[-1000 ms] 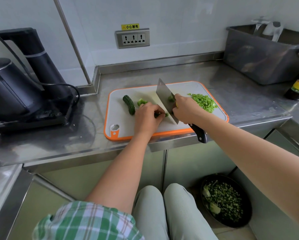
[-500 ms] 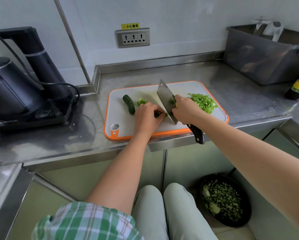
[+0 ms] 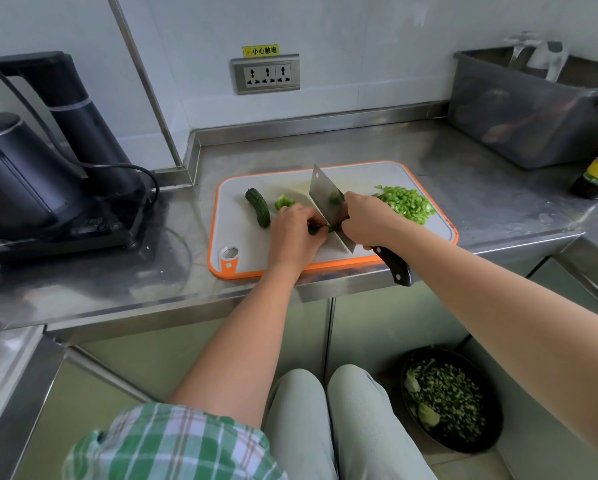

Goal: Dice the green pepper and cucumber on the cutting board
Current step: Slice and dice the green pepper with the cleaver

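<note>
Green pepper [image 3: 406, 203] lies diced in a heap at the right end of an orange-rimmed cutting board [image 3: 235, 233], which sits at the front edge of a steel counter [image 3: 481, 202]. A cleaver [image 3: 321, 199] stands edge-down mid-board, gripped by the right hand [image 3: 366, 218]. The left hand [image 3: 294, 230], fingers curled, pins a green piece [image 3: 314, 231] beside the blade. A cucumber [image 3: 257, 206] lies left of the hands, with a loose pepper chunk [image 3: 284, 201] just beside it.

The counter [image 3: 481, 188] is brushed steel, the cutting board [image 3: 242, 244] matt plastic, the cleaver [image 3: 320, 195] shiny metal.
</note>
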